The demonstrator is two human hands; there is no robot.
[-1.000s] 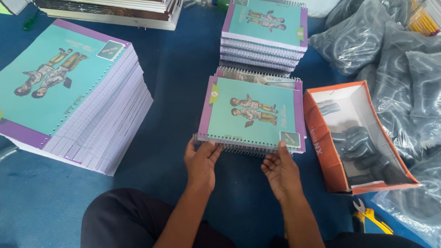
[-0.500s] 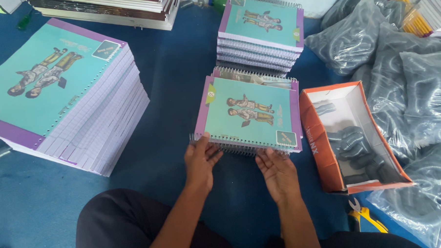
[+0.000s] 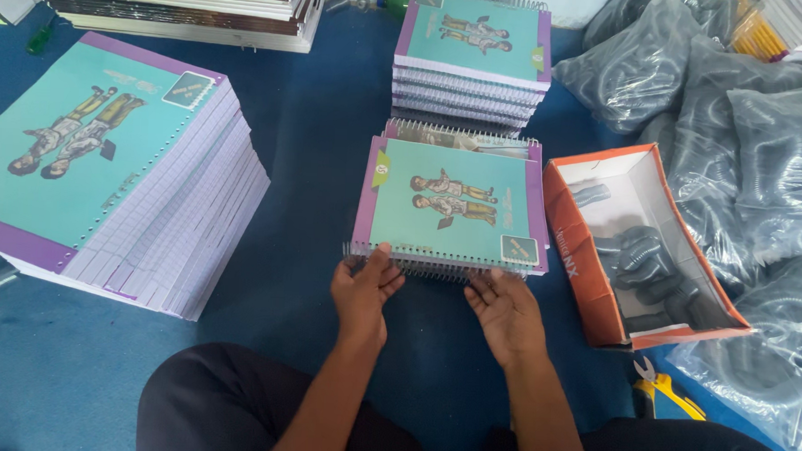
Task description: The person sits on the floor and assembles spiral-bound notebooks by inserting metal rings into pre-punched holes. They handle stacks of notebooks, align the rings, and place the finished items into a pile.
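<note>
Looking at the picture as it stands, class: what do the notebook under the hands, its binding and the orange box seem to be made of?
Notebook: paper with a smooth printed card cover, faintly glossy, probably.
Spiral binding: thin wire coil, likely metal; plastic cannot be ruled out.
Orange box: cardboard, matte, with folded walls and a white inside.

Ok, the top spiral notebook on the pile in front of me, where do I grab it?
Take the top spiral notebook by its two long side edges, one hand from each side. It lies flat with the wire coil along the near edge, where the left hand and right hand rest; the orange box crowds the right.
</note>
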